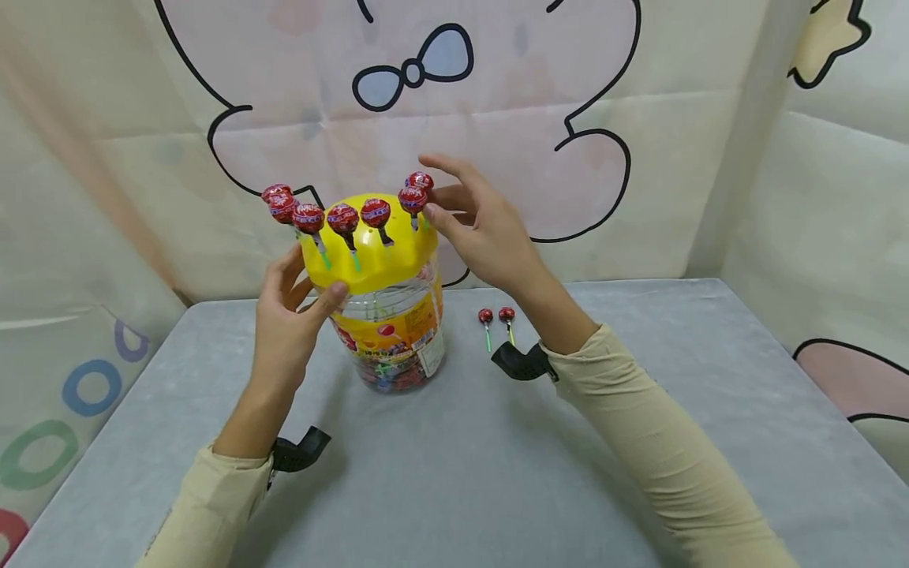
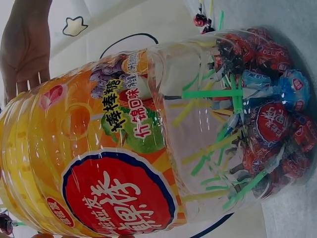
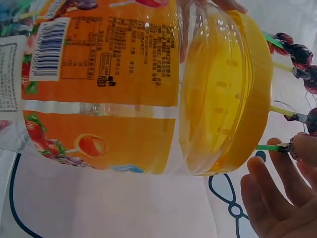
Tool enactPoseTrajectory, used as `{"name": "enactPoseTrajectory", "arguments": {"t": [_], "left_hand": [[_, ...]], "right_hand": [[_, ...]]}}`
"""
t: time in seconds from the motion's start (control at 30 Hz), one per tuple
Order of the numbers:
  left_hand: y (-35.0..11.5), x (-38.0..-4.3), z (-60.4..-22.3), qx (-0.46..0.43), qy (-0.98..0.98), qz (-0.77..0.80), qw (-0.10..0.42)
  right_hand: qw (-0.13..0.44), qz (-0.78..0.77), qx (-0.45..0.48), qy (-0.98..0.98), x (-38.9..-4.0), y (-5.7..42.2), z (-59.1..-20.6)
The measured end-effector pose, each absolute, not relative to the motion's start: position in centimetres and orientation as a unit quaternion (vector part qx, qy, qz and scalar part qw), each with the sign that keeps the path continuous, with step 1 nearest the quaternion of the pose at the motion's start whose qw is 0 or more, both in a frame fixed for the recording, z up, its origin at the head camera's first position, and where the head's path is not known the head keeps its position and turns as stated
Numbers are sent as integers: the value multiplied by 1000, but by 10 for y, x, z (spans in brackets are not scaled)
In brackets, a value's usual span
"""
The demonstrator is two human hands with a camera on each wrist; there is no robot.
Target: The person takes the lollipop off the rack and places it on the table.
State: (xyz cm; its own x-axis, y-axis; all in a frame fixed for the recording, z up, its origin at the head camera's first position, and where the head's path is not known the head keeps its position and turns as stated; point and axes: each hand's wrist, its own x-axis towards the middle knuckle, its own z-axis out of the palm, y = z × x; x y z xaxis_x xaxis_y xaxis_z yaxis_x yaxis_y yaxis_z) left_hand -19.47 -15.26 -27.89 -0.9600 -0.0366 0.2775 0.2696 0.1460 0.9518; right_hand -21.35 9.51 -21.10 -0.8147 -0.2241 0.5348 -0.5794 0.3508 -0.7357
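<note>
A clear plastic jar (image 1: 387, 331) with an orange printed label stands on the table, with wrapped lollipops (image 2: 270, 124) at its bottom. Its yellow lid (image 1: 394, 272) has several red-wrapped lollipops (image 1: 343, 219) standing in it by their sticks, in a curved row. My left hand (image 1: 287, 315) grips the lid's left side, thumb at the front. At the lid's right side, my right hand (image 1: 490, 229) pinches a lollipop between thumb and fingers; its green stick (image 3: 267, 147) meets the lid top in the right wrist view. Other fingers are spread.
Two more lollipops (image 1: 506, 315) lie on the grey-covered table (image 1: 454, 489), right of the jar beyond my right wrist. A printed cloth backdrop (image 1: 497, 142) hangs behind the table. Black wrist mounts (image 1: 301, 450) sit on both forearms.
</note>
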Motion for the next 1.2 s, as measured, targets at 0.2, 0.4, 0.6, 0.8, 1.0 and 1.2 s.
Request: {"name": "enactPoseTrajectory", "arguments": {"t": [0.2,0.4,0.6,0.8,1.0,1.2], "left_hand": [[-152,-195,-280,-82,-752,-643,119],[-154,-196,-281,-77,-750,-645,128],[-154,-197,-282,-73,-746,-648,135],[-154,-197,-281,-72,-746,-647,143],[-154,-197,-282,-74,-746,-646,147],[-154,-197,-283,-80,-743,-648,147]], "right_hand": [[166,506,270,-802,-220,91,-210],[173,516,266,-795,-222,90,-211],[179,536,268,-780,-222,91,-209],[192,573,259,-754,-217,92,-207],[194,563,239,-767,-212,101,-215],[160,556,230,-783,-208,116,-240]]}}
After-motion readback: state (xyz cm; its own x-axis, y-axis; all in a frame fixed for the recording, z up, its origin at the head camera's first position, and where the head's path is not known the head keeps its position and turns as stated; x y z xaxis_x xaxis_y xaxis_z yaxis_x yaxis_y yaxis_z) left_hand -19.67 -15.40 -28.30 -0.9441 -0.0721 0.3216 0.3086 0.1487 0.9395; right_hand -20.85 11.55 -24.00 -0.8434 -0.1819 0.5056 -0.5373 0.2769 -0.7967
